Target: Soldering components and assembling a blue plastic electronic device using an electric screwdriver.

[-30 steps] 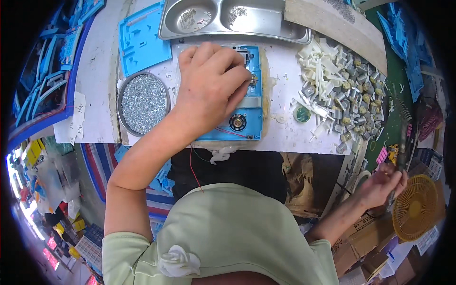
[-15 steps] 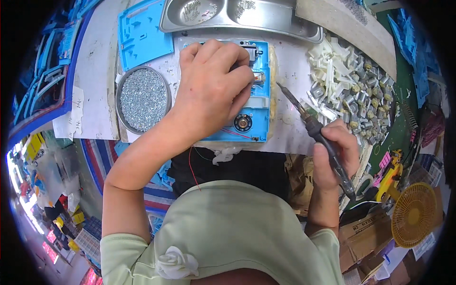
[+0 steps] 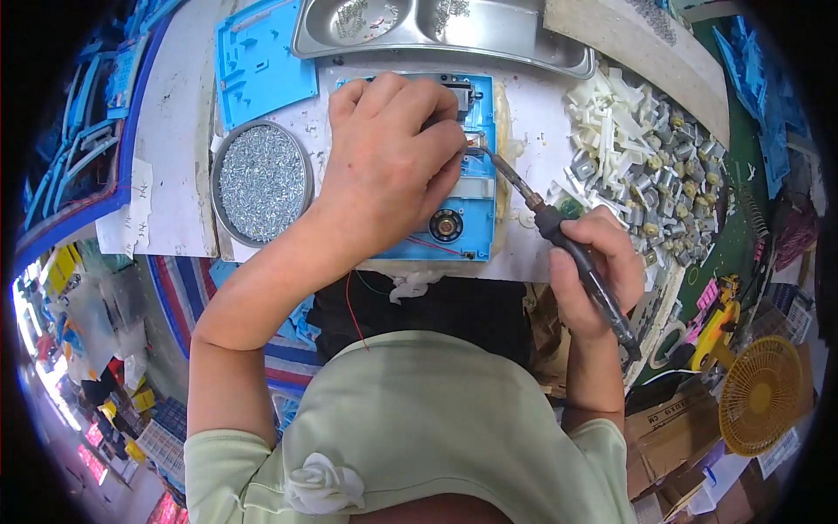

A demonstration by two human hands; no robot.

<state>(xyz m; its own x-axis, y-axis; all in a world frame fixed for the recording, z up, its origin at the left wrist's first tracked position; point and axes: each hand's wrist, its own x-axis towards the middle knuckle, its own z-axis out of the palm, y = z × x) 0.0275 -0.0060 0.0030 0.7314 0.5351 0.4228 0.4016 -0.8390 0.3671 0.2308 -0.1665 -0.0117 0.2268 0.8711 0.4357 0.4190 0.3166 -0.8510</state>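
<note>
A soldering iron [image 3: 563,234] with a dark handle is gripped in my right hand [image 3: 602,271]. Its thin bent tip reaches a small motor [image 3: 474,142] mounted in a blue plastic housing [image 3: 476,236]. Over the housing's left and middle part lies my left hand [image 3: 393,157], fingers curled and drawn together next to the motor; what they pinch is hidden beneath the hand. A round black part with a copper-coloured centre [image 3: 446,225] sits low in the housing, with red wires beside it. A white strip [image 3: 476,188] crosses the housing above that part.
Left of the housing stands a round dish [image 3: 262,183] of small screws, below a blue plastic panel [image 3: 266,65]. A metal tray [image 3: 506,39] lies at the back. White plastic parts [image 3: 602,122] and small motors [image 3: 672,188] are heaped on the right. A yellow fan [image 3: 761,397] is at lower right.
My right hand has moved the soldering iron up and left, bringing its tip from beside the housing to the motor. My left hand has stayed almost still.
</note>
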